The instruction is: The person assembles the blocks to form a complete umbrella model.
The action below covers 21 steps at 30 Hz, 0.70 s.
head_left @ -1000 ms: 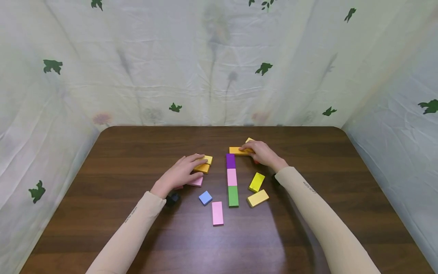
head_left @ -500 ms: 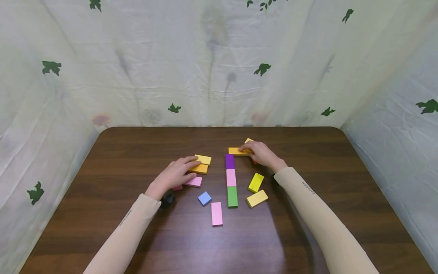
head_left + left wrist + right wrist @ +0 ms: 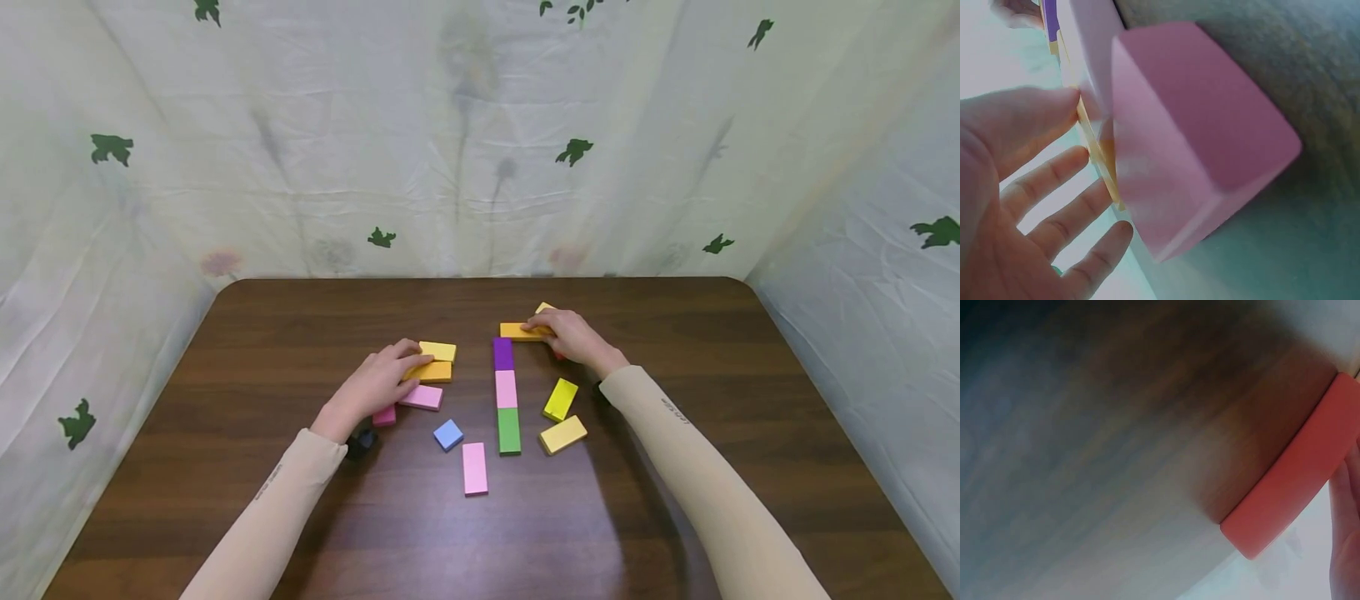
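My left hand (image 3: 375, 379) lies over an orange block (image 3: 433, 372) and a pale yellow block (image 3: 442, 352) that sit side by side. In the left wrist view its fingers are nearly straight, with the tips right at the orange edge. Close below are a pink block (image 3: 422, 397) and a darker pink block (image 3: 1210, 106). My right hand (image 3: 577, 337) rests at the right end of another orange block (image 3: 513, 332); its fingertips overlap that block. Partly hidden around this hand are a yellow block (image 3: 543, 307) and a red block (image 3: 1291, 475).
A purple block (image 3: 503, 354), a pink one (image 3: 506, 389) and a green one (image 3: 509, 432) form a column. Right of it lie bright yellow (image 3: 560, 400) and pale yellow (image 3: 563, 435) blocks; left, a blue block (image 3: 448, 435) and another pink block (image 3: 475, 469).
My left hand has slid left, and the orange and pale yellow blocks under it have shifted slightly left and turned. More of the two pink blocks shows. The right hand stays in place.
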Motion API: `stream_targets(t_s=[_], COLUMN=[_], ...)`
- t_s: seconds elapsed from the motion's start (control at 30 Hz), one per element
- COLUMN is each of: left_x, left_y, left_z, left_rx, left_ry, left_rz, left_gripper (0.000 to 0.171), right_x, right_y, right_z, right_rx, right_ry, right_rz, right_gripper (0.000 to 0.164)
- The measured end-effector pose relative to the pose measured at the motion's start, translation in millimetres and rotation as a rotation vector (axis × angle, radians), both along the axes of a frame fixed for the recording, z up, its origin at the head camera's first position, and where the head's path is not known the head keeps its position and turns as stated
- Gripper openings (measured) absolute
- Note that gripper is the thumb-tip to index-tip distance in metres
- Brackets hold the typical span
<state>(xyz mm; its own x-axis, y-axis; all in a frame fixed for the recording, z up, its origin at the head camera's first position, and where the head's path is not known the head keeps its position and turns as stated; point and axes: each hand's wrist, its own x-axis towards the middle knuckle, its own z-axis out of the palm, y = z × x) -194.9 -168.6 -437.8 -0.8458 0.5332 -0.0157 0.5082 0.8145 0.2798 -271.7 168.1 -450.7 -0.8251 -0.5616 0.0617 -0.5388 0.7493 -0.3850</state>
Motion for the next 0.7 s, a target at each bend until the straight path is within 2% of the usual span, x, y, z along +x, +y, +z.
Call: stream_targets(t_s=[0.27, 0.4, 0.53, 0.7], left_x=[4.4, 5.3, 5.0, 3.7], left_y=[-3.4, -5.5, -6.6, -7.9], left_z=[2.1, 1.5, 3.1, 7.3], left_rx=[0.008, 0.015, 0.016, 0.004], left_ry=[0.049, 0.049, 0.014, -0.070], left_rz=[-0.023, -0.044, -0.059, -0.064], left_gripper=[0.039, 0.038, 0.038, 0.040], right_x=[0.0, 0.1, 0.0, 0.0], right_y=[-0.3, -0.1, -0.1, -0.6], right_z=[-0.1, -0.2, 0.0, -0.2], right_rx=[0.005, 0.013, 0.014, 0.014], right_ry=[0.006, 0.015, 0.017, 0.008], right_rz=[-0.004, -0.006, -0.007, -0.012], right_gripper=[0.033, 0.033, 0.032, 0.032])
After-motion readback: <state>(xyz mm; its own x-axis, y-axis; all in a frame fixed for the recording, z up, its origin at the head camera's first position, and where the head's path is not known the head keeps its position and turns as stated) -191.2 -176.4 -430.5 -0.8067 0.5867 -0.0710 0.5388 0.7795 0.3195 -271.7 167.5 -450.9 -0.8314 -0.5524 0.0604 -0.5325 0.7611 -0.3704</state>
